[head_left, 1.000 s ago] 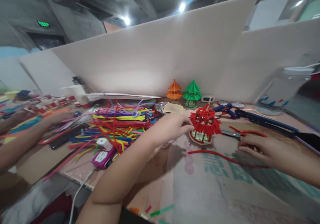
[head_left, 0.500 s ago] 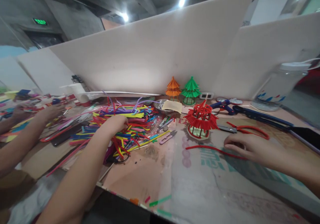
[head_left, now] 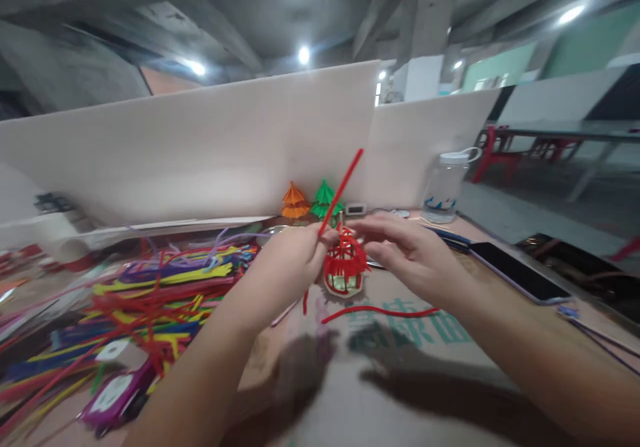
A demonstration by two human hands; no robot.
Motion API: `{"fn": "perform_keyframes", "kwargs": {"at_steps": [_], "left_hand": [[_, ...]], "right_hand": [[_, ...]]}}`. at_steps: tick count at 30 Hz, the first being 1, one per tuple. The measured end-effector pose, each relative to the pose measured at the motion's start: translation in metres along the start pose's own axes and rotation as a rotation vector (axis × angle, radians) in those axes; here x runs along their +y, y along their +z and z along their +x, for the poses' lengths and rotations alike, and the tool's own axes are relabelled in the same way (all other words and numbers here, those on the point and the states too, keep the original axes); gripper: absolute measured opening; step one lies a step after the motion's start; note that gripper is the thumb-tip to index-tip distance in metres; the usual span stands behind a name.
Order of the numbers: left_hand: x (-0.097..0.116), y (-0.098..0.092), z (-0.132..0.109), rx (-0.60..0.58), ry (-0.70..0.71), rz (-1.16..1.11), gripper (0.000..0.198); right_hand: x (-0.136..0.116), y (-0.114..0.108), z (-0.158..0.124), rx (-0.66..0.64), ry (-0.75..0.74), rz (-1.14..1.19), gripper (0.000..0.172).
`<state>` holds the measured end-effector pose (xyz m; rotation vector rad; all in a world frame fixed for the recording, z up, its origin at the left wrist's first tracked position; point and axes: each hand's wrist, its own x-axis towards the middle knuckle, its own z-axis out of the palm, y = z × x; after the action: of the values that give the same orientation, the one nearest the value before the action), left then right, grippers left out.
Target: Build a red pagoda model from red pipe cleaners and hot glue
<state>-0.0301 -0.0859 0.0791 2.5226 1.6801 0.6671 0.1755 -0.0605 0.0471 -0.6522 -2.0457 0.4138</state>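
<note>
My left hand [head_left: 295, 260] is closed round a red pipe cleaner [head_left: 343, 190] that sticks up and to the right above the fingers. My right hand [head_left: 405, 254] is just right of it, with curled fingers reaching over a small red pipe-cleaner pavilion [head_left: 344, 270] on the brown cardboard [head_left: 410, 367]. The fingertips seem to touch the pavilion's top; whether they pinch anything is blurred. Another red pipe cleaner [head_left: 380, 312] lies flat in front of the pavilion.
A heap of coloured pipe cleaners [head_left: 150, 294] fills the left. An orange model [head_left: 294, 202] and a green model [head_left: 324, 200] stand by the white divider [head_left: 200, 140]. A water bottle [head_left: 444, 186] and a phone [head_left: 517, 272] sit right; a purple device [head_left: 113, 397] lies near left.
My left hand left the pile with a red pipe cleaner and came to the pavilion. My right hand rose off the cardboard to the pavilion. The camera turned right.
</note>
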Motion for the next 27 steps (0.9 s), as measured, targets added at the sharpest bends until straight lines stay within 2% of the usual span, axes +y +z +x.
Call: {"fn": "perform_keyframes", "kwargs": {"at_steps": [3,6,9,12,15,18,20,23,27], "left_hand": [[0.023,0.023,0.018,-0.002,0.149,-0.084,0.033],[0.03,0.034,0.025,0.004,0.235,-0.195,0.03],[0.022,0.032,0.026,-0.045,0.237,-0.371,0.028],[0.003,0.029,0.029,0.093,0.103,-0.468,0.032],[-0.018,0.035,0.037,0.263,-0.039,-0.471,0.038],[-0.035,0.047,0.049,0.387,-0.118,-0.376,0.035],[-0.043,0.056,0.057,0.403,-0.107,-0.346,0.033],[-0.05,0.069,0.066,0.358,-0.092,-0.355,0.034],[-0.051,0.081,0.073,0.315,-0.088,-0.398,0.031]], "right_hand": [[-0.008,0.004,0.01,0.112,0.003,0.091,0.037],[-0.003,0.0,0.009,0.176,0.069,0.2,0.043],[-0.002,-0.019,0.004,0.281,0.142,0.306,0.039],[-0.004,-0.041,0.0,0.316,0.183,0.315,0.035],[0.003,-0.047,-0.002,0.16,0.254,0.287,0.029],[0.027,-0.037,-0.005,-0.037,0.304,0.185,0.025],[0.047,-0.029,-0.008,-0.103,0.306,0.062,0.026],[0.071,-0.022,-0.01,-0.179,0.33,-0.08,0.033],[0.086,-0.021,-0.013,-0.32,0.388,-0.105,0.034]]}}
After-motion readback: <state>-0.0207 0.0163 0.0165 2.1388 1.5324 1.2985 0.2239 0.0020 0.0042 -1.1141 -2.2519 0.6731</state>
